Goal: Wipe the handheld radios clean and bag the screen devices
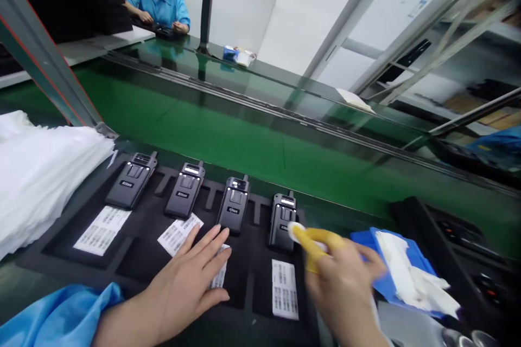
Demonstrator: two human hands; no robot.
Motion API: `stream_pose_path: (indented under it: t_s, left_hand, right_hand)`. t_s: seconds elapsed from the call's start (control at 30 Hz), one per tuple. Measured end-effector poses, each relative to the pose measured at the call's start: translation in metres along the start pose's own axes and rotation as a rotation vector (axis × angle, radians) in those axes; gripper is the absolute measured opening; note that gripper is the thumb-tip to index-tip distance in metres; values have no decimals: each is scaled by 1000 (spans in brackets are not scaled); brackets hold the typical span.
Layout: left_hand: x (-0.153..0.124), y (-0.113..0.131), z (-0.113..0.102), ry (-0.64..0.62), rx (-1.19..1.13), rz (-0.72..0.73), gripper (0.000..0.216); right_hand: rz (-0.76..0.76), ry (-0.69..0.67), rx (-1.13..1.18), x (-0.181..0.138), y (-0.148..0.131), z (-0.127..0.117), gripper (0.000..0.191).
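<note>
Several black two-way radios marked "Riton" lie in a row in a dark foam tray (134, 260), with printed barcode labels below them. My left hand (193, 268) is spread flat, palm down, its fingertips by the lower end of the third radio (233, 203). It partly covers one barcode label (220, 271) and reaches to another label (179, 233). My right hand (345, 271) wears yellow finger covers (321, 244) and pinches a small white pad (295, 230) against the rightmost radio (283, 222). The left-hand radio (131, 181) and second radio (184, 190) lie untouched.
White sheets (44, 173) are piled at the left. To the right lie a blue packet (378, 271) with white cloths (407, 271) and another black tray (431, 227) holding devices. A green belt (244, 135) runs behind; a person in blue (157, 2) sits beyond it.
</note>
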State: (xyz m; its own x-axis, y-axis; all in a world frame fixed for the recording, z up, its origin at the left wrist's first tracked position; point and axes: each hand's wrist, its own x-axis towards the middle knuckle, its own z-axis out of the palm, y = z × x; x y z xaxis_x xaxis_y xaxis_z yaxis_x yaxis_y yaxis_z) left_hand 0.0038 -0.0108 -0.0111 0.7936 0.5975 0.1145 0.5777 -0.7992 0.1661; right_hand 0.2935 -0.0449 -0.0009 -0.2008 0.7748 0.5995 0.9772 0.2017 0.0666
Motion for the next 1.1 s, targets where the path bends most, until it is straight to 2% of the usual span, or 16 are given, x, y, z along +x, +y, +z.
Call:
stream_pose_path:
  t_s: [0.03, 0.1, 0.2, 0.4, 0.57, 0.63, 0.77, 0.83, 0.9, 1.0, 1.1]
  left_hand:
    - [1, 0, 1, -4, -5, -5, 52]
    - [2, 0, 2, -15, -16, -16, 53]
    - [3, -1, 2, -28, -29, -27, 52]
    - [4, -1, 4, -28, -35, -33, 48]
    - [4, 1, 5, 8, -41, -34, 46]
    - [0, 2, 0, 39, -43, -37, 45]
    - [-18, -5, -23, 58, -31, 4, 40]
    - [-30, -14, -31, 51, 1, -27, 38]
    - [-40, -24, -31, 52, 32, -104, 39]
    - [-49, -37, -15, 57, 16, -214, 47]
    - [-49, -44, 1, 25, -81, -268, 65]
  right_hand:
    - [-39, 39, 44, 12, -17, 12, 28]
    - [-94, 0, 108, 33, -46, 32, 28]
    - [-139, -21, 133, 50, -69, 48, 28]
    - [-149, -49, 182, 45, -70, 49, 23]
    - [-12, -51, 234, 46, -65, 32, 29]
    - [23, -26, 215, 51, -63, 25, 30]
    - [-16, -14, 207, 68, -63, 18, 24]
    - [-46, 0, 208, 82, -67, 21, 23]
    - [-104, 13, 196, 100, -74, 29, 25]
    - [-223, 20, 180, 128, -90, 47, 26]
    - [-298, -11, 182, 151, -108, 70, 26]
